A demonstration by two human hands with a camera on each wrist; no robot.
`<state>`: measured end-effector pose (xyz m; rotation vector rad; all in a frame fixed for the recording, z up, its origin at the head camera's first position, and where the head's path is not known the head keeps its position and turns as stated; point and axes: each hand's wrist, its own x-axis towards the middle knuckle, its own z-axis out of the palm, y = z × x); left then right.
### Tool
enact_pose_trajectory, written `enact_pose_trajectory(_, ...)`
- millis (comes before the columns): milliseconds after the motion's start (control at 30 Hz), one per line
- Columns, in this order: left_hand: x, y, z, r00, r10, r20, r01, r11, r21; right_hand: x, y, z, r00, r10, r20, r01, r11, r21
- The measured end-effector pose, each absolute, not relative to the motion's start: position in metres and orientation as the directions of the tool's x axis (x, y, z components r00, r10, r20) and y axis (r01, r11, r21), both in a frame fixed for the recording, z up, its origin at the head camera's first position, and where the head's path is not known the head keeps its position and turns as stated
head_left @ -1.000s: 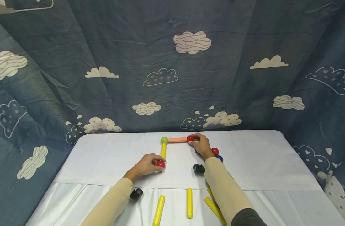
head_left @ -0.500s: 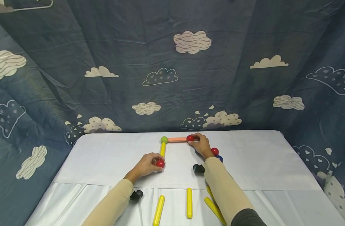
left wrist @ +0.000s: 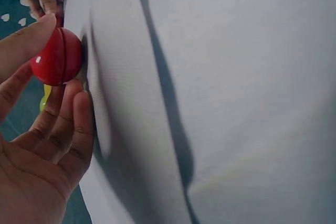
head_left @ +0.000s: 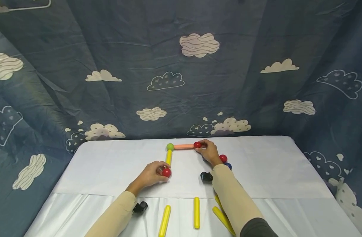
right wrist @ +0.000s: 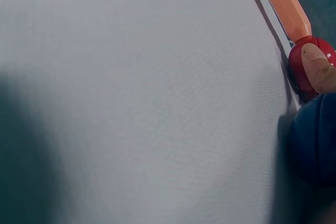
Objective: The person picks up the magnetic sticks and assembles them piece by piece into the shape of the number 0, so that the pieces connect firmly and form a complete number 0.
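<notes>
Between its thumb and fingers my left hand [head_left: 152,172] holds a red ball [head_left: 166,172] at the near end of a yellow stick [head_left: 168,157]. That stick runs back to a green ball [head_left: 170,146], where an orange stick [head_left: 183,146] leads off to the right. At the orange stick's right end my right hand [head_left: 209,152] pinches a second red ball [head_left: 197,144]. The right wrist view shows the thumb [right wrist: 317,68] pressed on this ball, with a blue ball [right wrist: 315,140] close by. In the left wrist view the held red ball [left wrist: 58,57] has a seam round it.
Right of my right wrist lie another red ball [head_left: 223,158] and a blue ball [head_left: 227,165]. Several yellow sticks [head_left: 196,213] are spread along the front of the white-covered table [head_left: 272,171]. A dark cloud-print cloth [head_left: 163,59] hangs behind and at the sides.
The head view has shifted slightly, so everything sits a little further left. Both hands keep their hold on the red balls, and the joined sticks look the same.
</notes>
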<state>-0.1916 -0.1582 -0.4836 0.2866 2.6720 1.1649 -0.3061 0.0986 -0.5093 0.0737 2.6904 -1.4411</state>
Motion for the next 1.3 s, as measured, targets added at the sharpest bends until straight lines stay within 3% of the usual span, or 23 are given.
enact_pose_trajectory(400, -0.162, -0.165, -0.472, -0.954, 0.286, -0.086, 0.105, 0.593, 0.799, -0.310, 0.102, -0.507, -0.995, -0.006, -0.098, 0.079, 0.546, -0.834)
enact_pose_trajectory(933, -0.110, -0.156, -0.464, -0.839, 0.451, -0.305, -0.042, 0.506, 0.862, -0.308, 0.099, -0.507, -0.994, -0.005, -0.110, 0.089, 0.552, -0.829)
enact_pose_trajectory(1300, -0.082, -0.143, -0.471, -0.887, 0.360, -0.290, -0.011, 0.610, 0.792, -0.306, 0.098, -0.510, -0.994, -0.008, -0.105, 0.084, 0.548, -0.833)
